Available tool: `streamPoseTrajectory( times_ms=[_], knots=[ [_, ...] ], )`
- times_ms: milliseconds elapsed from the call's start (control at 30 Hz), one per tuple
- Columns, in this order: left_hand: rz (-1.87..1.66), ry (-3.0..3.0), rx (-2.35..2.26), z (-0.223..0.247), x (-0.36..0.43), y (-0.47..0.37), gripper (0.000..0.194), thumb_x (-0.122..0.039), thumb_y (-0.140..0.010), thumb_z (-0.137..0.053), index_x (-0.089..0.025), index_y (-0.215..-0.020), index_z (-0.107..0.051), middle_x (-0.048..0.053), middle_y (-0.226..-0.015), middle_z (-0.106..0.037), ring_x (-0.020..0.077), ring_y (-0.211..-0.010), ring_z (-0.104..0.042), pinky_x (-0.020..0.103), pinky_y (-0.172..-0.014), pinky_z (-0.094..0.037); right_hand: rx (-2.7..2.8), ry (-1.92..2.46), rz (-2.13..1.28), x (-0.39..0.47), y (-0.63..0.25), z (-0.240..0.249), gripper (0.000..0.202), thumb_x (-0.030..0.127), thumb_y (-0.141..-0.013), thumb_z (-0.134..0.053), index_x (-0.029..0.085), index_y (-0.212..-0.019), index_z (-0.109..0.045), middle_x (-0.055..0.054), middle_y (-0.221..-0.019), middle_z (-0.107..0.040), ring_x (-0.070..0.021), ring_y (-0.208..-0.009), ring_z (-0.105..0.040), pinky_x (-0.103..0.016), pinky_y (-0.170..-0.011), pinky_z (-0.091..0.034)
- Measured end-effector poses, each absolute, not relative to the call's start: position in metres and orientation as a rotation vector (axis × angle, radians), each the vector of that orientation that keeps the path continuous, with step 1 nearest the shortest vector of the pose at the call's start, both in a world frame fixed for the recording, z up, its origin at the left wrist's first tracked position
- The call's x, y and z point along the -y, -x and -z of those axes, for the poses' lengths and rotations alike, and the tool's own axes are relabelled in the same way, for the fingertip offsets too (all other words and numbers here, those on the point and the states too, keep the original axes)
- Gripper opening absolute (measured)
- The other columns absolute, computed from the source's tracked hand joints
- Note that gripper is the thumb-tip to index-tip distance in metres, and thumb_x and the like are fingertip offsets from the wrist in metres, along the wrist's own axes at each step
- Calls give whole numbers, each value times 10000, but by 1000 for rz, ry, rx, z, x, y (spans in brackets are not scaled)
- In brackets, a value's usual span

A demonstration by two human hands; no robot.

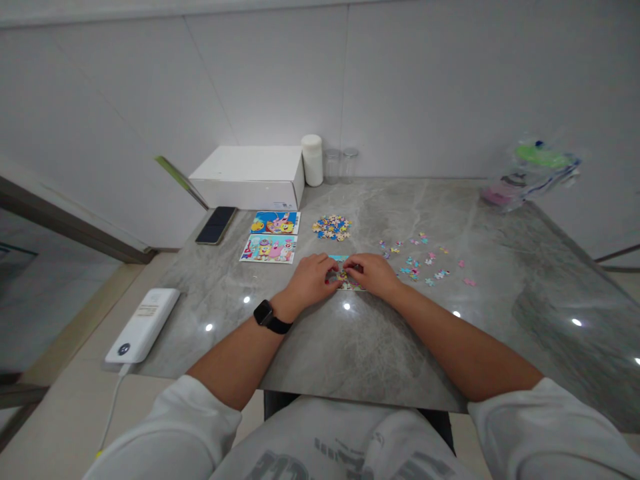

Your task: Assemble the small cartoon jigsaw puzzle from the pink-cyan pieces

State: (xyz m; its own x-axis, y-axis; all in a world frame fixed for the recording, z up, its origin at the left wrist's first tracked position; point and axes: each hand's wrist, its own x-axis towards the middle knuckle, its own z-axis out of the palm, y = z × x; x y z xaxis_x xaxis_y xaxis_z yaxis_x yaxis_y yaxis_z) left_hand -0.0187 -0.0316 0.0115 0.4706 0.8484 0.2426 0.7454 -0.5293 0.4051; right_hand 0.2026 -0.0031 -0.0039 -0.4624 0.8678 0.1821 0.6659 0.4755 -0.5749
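Note:
A small, partly filled picture puzzle [351, 285] lies flat on the grey table, largely covered by my fingers. My left hand [314, 277] rests at its left side, thumb and index finger curved and apart at the puzzle. From the right, my right hand [373, 272] reaches over it with thumb and fingertips pinched together; whatever is between them is too small to make out. Loose pastel puzzle pieces [429, 260] are scattered right of my right hand. Behind my hands sits a heap of blue and yellow puzzle pieces [332, 227].
Two cartoon picture cards [269, 248] lie to the left, beside a phone [217, 225]. A white box [250, 167], a white bottle [313, 161] and two clear glasses [349, 167] stand along the wall. A power bank [145, 323] lies front left, a plastic bag [530, 173] back right.

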Motion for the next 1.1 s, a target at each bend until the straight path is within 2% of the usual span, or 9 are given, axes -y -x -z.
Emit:
streamPoseTrajectory(
  times_ms=[600,1100],
  knots=[
    [-597,-2462,-1366,-10,32,17,244,-316,-848,-833,-236,-1059,-741,81,-1005,-691,262,-921,-644,405,-848,-493,2417,1288,-452,2,-202,7,154,206,-947,-685,229,-1018,-819,-79,-957,-749,-228,-935,-672,-327,-849,-472],
    [-548,-2478,-1374,-11,34,17,266,-328,-874,-815,-226,-1110,-747,97,-1047,-694,277,-960,-649,414,-861,-500,2348,1346,-407,3,-207,3,197,194,-982,-640,207,-1090,-805,-103,-1036,-732,-233,-979,-668,-330,-886,-485]
  ],
)
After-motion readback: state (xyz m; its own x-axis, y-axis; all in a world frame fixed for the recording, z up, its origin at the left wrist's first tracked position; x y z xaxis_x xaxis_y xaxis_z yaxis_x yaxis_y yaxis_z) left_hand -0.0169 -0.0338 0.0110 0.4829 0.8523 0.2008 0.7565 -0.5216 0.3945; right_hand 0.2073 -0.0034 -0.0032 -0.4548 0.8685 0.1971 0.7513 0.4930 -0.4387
